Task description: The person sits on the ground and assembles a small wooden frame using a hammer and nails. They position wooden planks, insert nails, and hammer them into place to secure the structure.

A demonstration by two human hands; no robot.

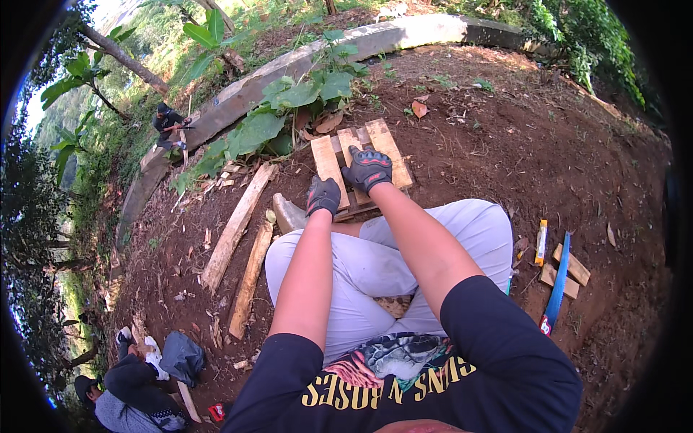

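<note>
From the head view I look down on a person sitting cross-legged on bare reddish soil, both forearms stretched forward. The left hand (323, 195), in a dark glove with red marks, rests on the near edge of a small wooden slat panel (339, 160) lying flat on the ground; its fingers are curled over that edge, so I read it as closed on the wood. The right hand (367, 169), gloved the same way, lies just beyond and to the right of the left one, palm down on the middle slats with fingers spread fairly wide, pressing rather than gripping.

The panel sits right under both hands, straight ahead of the folded knees, its far end towards a clump of broad green leaves (303, 97). Left of the left hand, two long rough planks (234, 227) lie side by side on the soil, apart from the panel. Well to the right of the right hand, past the knee, a blue-bladed handsaw (557, 285) lies next to a few short wood blocks (574, 265) and a slim yellow tool (541, 242).

Farther off, behind the leaves, a concrete kerb (289, 68) curves across the ground. Another person crouches by it at the far left, and a third sits at the lower left.
</note>
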